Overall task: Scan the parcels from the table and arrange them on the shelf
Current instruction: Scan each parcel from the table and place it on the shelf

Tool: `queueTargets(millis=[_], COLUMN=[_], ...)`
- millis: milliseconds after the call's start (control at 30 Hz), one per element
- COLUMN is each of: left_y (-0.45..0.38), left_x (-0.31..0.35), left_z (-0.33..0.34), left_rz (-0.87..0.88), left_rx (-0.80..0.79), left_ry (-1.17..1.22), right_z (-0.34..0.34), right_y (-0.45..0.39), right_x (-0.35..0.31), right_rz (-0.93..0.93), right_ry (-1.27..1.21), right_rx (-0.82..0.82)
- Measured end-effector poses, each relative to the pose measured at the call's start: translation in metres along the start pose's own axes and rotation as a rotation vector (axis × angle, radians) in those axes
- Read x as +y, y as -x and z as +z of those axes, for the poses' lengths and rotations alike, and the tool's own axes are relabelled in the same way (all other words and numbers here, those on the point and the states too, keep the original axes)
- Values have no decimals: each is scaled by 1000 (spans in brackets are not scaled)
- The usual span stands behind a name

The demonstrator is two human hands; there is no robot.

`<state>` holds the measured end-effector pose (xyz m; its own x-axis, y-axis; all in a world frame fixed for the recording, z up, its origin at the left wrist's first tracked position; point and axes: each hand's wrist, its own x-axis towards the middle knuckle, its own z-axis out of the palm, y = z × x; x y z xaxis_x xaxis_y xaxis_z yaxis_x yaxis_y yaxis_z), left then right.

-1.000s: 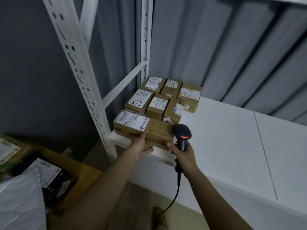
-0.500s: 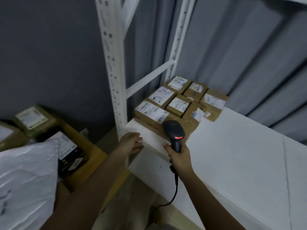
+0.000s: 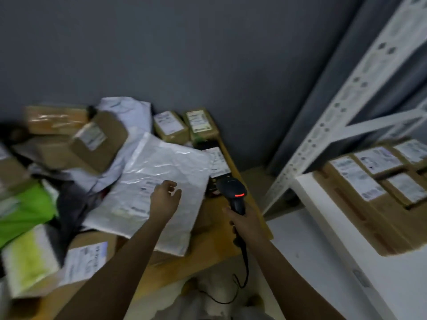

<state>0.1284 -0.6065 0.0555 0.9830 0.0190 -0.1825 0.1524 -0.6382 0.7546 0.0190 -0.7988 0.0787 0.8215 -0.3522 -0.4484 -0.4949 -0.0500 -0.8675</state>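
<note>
My right hand (image 3: 245, 224) grips the handle of a black barcode scanner (image 3: 233, 191) with a red light, held over the table's right end. My left hand (image 3: 165, 198) hovers with loosely curled fingers, holding nothing, above a large white plastic mailer (image 3: 147, 179) on the wooden table (image 3: 215, 248). Around the mailer lie several cardboard parcels with white labels, such as two small boxes (image 3: 182, 127) at the back. On the white shelf (image 3: 342, 245) at the right, several labelled cardboard boxes (image 3: 374, 183) lie in rows.
A green bag (image 3: 25, 209) and a labelled box (image 3: 85, 262) lie at the table's near left. The shelf's white perforated upright (image 3: 335, 107) rises between table and shelf. The scanner's cable (image 3: 245, 269) hangs down towards the floor. A grey wall stands behind.
The view has swung left from the shelf to the table. My left hand left the shelf edge and now hovers over the white mailer. My right hand still grips the scanner.
</note>
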Motion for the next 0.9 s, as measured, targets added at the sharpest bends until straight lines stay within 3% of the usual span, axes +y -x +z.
queueTargets(millis=[100,300,467,633,800,900], left_y=[-5,-3,-6,-20,-25,-29], left_x=[-43,-98,-114,-111,-91,-80], left_z=[-31,-76,-93,-101,-92,-82], left_rz=[-24,-289,-376,-328,-319,-242], left_rx=[78,142,8,25,-228,-178], left_ry=[-157,-279,-415,-443,-424,-372], right_z=[38,83,106,110,94,85], right_y=[-7,-16,-26,-31,-27,-25], right_x=[-5,-24,-51,-59,-53,-49], right_rz=[7,-50,-7,27,62,79], right_ry=[36,183,224,238,226,216], right_rx=[-89,-248,-268,-241,-222,-209])
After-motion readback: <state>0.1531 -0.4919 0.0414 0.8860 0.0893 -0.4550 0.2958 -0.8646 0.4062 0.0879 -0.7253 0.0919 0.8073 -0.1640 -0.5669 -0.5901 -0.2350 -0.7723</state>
